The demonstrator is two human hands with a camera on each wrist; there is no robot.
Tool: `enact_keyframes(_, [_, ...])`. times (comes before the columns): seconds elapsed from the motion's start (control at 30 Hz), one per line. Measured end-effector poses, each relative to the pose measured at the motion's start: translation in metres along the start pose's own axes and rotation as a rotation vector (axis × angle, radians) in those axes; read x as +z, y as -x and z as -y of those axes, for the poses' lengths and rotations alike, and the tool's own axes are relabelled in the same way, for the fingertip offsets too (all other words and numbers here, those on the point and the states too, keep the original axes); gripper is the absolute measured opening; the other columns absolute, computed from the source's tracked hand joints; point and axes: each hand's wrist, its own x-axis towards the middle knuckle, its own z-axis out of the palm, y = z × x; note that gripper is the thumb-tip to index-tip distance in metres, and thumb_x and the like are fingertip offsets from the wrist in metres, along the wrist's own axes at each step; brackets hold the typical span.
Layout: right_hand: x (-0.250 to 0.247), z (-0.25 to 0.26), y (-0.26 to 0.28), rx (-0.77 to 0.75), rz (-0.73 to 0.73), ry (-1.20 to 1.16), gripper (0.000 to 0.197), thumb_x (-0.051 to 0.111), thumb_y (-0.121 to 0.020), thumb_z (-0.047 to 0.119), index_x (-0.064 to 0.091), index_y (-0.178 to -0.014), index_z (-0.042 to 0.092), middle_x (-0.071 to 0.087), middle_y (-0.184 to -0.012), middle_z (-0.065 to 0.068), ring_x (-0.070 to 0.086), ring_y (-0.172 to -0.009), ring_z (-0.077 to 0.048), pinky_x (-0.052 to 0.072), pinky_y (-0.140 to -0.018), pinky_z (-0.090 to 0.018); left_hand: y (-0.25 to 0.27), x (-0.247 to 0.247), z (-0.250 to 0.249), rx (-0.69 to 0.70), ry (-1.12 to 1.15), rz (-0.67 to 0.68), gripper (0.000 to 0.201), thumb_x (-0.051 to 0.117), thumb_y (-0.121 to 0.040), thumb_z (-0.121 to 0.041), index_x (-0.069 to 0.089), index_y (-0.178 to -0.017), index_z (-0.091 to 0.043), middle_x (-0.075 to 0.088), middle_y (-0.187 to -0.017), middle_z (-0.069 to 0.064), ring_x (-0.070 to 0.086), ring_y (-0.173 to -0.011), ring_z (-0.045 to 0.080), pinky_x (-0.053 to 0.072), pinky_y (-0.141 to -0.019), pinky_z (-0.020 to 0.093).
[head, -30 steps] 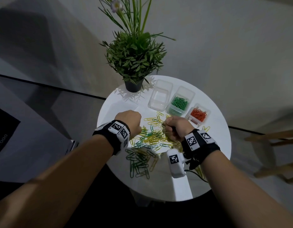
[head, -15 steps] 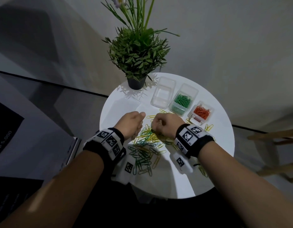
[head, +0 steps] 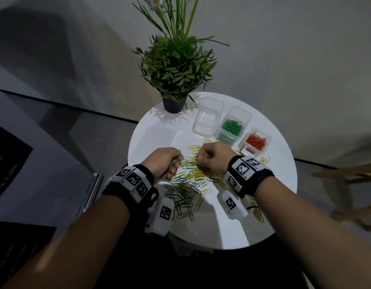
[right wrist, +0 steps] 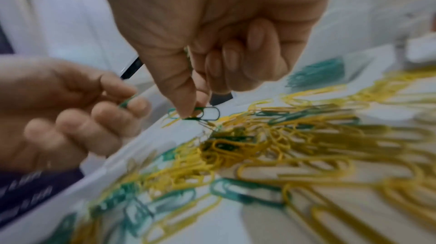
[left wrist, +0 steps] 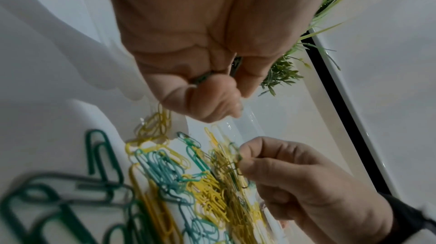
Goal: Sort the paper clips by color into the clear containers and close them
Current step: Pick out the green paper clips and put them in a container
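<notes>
Two hands have moved forward on the white table (head: 270, 184) since a second ago, from the near part of the mixed pile (head: 193, 178) toward its far edge, closer to the containers. The right hand (head: 213, 156) pinches a green paper clip (right wrist: 205, 113) between thumb and forefinger, lifted just above the pile. The left hand (head: 162, 161) is curled round several green clips (left wrist: 202, 78) already gathered. Judged from this, green collection continues; transfer to the green container (head: 231, 128) is next. The empty container (head: 207, 119) and the red container (head: 255, 141) stand open beyond the hands.
</notes>
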Motion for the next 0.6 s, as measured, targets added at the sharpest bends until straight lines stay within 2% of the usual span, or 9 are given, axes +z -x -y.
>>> enact_keyframes(0.1, [-0.003, -0.013, 0.006, 0.075, -0.002, -0.262, 0.013, 0.064, -0.087, 0.011, 0.06, -0.076, 0.016, 0.056, -0.066, 0.001, 0.05, -0.058, -0.009, 0.04, -0.051, -0.017, -0.003, 0.004, 0.0, 0.003, -0.051, 0.011, 0.034, 0.047, -0.098, -0.03, 0.042, -0.067, -0.015, 0.041, -0.055, 0.0, 0.031, -0.041, 0.012, 0.023, -0.04, 0.017])
enact_keyframes(0.2, [-0.006, -0.021, 0.014, 0.13, 0.017, -0.393, 0.02, 0.064, -0.091, 0.018, 0.056, -0.073, 0.015, 0.051, -0.059, -0.002, 0.044, -0.042, -0.007, 0.036, -0.039, -0.014, 0.001, 0.008, 0.0, 0.026, -0.078, 0.022, 0.029, 0.041, -0.099, -0.018, 0.044, -0.072, -0.012, 0.041, -0.05, -0.001, 0.03, -0.039, 0.011, 0.02, -0.042, 0.018])
enact_keyframes(0.3, [-0.004, -0.027, 0.018, 0.18, 0.064, -0.574, 0.027, 0.06, -0.093, 0.024, 0.049, -0.072, 0.011, 0.039, -0.045, 0.003, 0.03, -0.03, -0.006, 0.024, -0.036, -0.014, 0.004, 0.017, -0.002, 0.063, -0.115, 0.024, 0.023, 0.035, -0.097, -0.005, 0.057, -0.089, -0.008, 0.039, -0.054, -0.001, 0.029, -0.041, 0.009, 0.02, -0.039, 0.017])
enact_keyframes(0.37, [-0.003, -0.028, 0.022, 0.201, 0.108, -0.653, 0.026, 0.059, -0.093, 0.029, 0.048, -0.076, 0.012, 0.037, -0.04, 0.006, 0.029, -0.03, -0.006, 0.021, -0.036, -0.015, 0.004, 0.026, -0.005, 0.089, -0.163, 0.024, 0.02, 0.042, -0.1, -0.016, 0.06, -0.096, -0.009, 0.037, -0.054, -0.003, 0.028, -0.042, 0.008, 0.02, -0.037, 0.015])
enact_keyframes(0.47, [-0.004, -0.028, 0.03, 0.217, 0.158, -0.78, 0.031, 0.057, -0.094, 0.029, 0.047, -0.067, 0.017, 0.038, -0.042, 0.008, 0.034, -0.035, -0.008, 0.026, -0.039, -0.017, 0.003, 0.038, -0.009, 0.127, -0.222, 0.036, 0.026, 0.053, -0.097, -0.033, 0.064, -0.092, -0.01, 0.037, -0.053, -0.003, 0.029, -0.042, 0.011, 0.022, -0.037, 0.015])
enact_keyframes(0.53, [-0.007, -0.028, 0.034, 0.231, 0.183, -0.896, 0.031, 0.055, -0.096, 0.025, 0.049, -0.067, 0.018, 0.037, -0.045, 0.008, 0.035, -0.039, -0.009, 0.026, -0.04, -0.018, 0.001, 0.044, -0.012, 0.148, -0.248, 0.038, 0.025, 0.055, -0.096, -0.03, 0.067, -0.087, -0.01, 0.039, -0.05, -0.003, 0.03, -0.041, 0.012, 0.023, -0.039, 0.016])
enact_keyframes(0.6, [-0.009, -0.03, 0.036, 0.25, 0.204, -1.028, 0.026, 0.051, -0.098, 0.022, 0.046, -0.074, 0.015, 0.036, -0.049, 0.005, 0.032, -0.041, -0.01, 0.022, -0.038, -0.016, -0.002, 0.046, -0.013, 0.185, -0.296, 0.025, 0.024, 0.059, -0.094, -0.028, 0.07, -0.077, -0.016, 0.047, -0.056, 0.007, 0.038, -0.048, 0.018, 0.031, -0.048, 0.022])
